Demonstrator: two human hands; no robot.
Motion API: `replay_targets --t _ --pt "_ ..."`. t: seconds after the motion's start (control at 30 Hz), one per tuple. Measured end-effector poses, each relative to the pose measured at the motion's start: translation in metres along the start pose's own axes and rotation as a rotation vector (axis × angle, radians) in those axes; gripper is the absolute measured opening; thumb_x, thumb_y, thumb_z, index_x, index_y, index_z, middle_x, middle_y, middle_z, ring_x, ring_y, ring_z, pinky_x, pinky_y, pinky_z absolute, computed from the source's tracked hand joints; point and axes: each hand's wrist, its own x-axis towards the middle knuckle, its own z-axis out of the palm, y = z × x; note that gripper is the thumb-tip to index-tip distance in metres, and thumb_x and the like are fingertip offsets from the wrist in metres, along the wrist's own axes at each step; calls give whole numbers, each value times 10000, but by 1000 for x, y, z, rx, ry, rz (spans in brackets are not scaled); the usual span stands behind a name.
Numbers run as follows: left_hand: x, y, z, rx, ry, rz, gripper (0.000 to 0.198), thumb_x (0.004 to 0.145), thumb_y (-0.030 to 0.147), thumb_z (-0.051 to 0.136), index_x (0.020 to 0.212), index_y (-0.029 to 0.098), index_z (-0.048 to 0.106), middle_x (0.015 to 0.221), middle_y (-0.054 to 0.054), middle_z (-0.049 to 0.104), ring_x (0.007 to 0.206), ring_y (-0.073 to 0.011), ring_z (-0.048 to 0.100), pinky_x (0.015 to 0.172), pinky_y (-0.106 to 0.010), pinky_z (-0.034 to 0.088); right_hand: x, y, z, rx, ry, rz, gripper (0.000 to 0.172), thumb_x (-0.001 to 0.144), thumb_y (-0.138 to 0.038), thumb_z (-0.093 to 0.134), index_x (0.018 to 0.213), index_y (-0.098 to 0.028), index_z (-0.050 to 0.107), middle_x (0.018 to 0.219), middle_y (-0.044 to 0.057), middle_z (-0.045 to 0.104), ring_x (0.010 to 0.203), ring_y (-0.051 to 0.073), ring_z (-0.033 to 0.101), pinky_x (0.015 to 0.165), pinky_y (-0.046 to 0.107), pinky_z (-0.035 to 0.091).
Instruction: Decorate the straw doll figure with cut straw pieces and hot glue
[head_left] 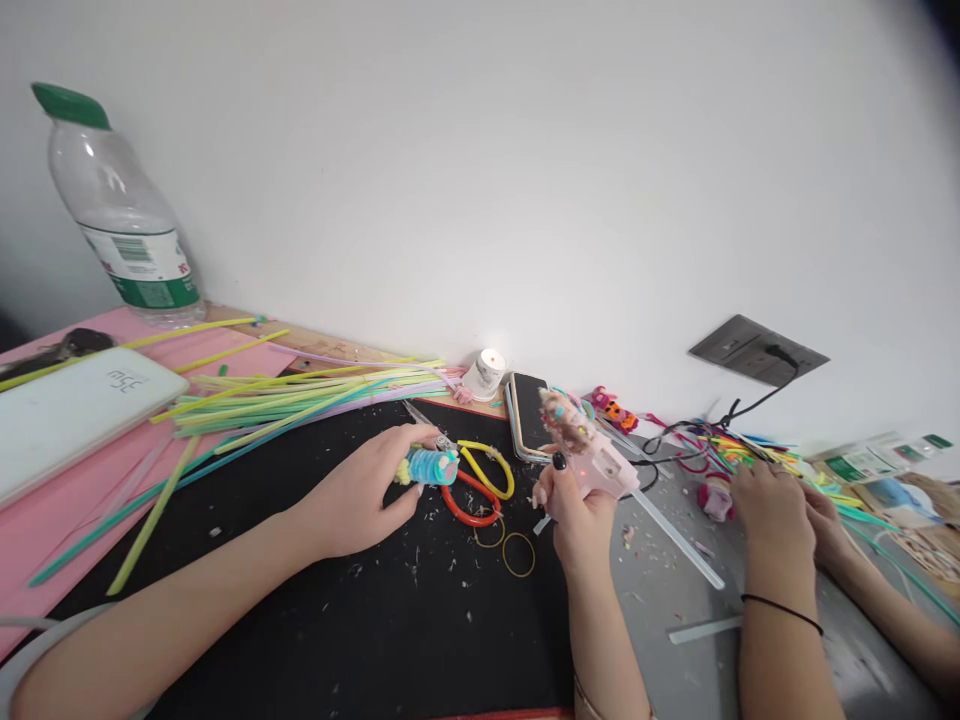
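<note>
Between the fingers of my left hand point(352, 490) is a small coiled pipe-cleaner piece point(433, 466), blue with a yellow-green end and a pinkish spot at the tip. My right hand point(583, 520) grips a pink hot glue gun point(604, 465) with a brown, stained nozzle end. A clear glue stick point(679, 540) pokes out of its back. Scissors with red and yellow handles point(472, 500) lie just beyond the blue piece, partly hidden by my left hand. Two rubber bands point(518, 555) rest on the black mat point(360, 620) between my hands.
Pipe cleaners point(247, 405) spread across the left side near a white power bank point(90, 410) and a plastic bottle point(135, 220). A white cup point(486, 373) and a phone point(531, 405) stand behind. At right, another person's hands point(776, 505) work beside a wall socket point(757, 350) with a cord.
</note>
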Motion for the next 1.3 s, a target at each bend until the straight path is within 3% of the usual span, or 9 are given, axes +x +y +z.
replay_targets --t 0.13,0.27,0.37,0.53,0.8,1.0,1.2,1.3 --pt "0 0 0 26 -104 61 484 836 148 446 1300 229 335 1298 -66 490 1213 -209 444 1022 -355 361 4 -4 0 58 142 -18 141 795 -375 589 851 -245 595 490 -28 441 409 128 402 383 269 295" --pt "1 -7 5 42 -145 45 509 866 220 462 1349 267 306 1362 -57 423 1196 -223 462 1001 -362 387 6 -5 0 23 205 -29 104 794 -371 590 816 -271 602 507 -11 455 413 142 408 393 299 308" --pt "1 -12 9 21 -119 12 493 842 231 513 1313 246 371 1346 -84 411 1105 -227 523 915 -338 453 5 -4 1 -21 211 -32 101 787 -379 592 785 -278 597 498 -10 458 410 150 410 401 314 312" --pt "1 -15 11 -23 -87 39 299 802 144 517 1090 221 539 1295 -79 441 1021 -203 560 845 -304 473 5 -6 1 -37 190 -5 84 787 -359 595 792 -275 586 500 -6 457 427 155 407 423 326 299" --pt "5 -11 4 107 -119 127 302 779 98 505 1049 224 557 1021 -35 647 980 -208 573 866 -335 411 4 -6 -1 -57 178 11 136 783 -398 596 821 -268 597 499 1 455 429 155 417 423 326 295" --pt "6 -14 6 140 -89 165 327 815 112 467 1101 246 549 1063 -15 663 946 -180 596 877 -323 389 5 -4 -4 -82 157 13 129 804 -396 590 805 -267 581 503 7 477 444 167 429 448 338 309" --pt "3 -18 8 159 -29 65 320 802 164 502 1113 229 544 1003 -23 666 925 -194 591 830 -311 421 6 -1 -5 -105 170 -5 137 795 -402 594 752 -275 564 480 -2 466 422 173 423 446 348 303" --pt "2 -20 9 126 -18 81 316 816 156 491 1120 230 537 1083 -32 645 1005 -191 574 876 -305 415 6 -1 -5 -99 165 -11 119 793 -401 590 796 -284 573 485 -6 462 418 176 421 441 349 301"
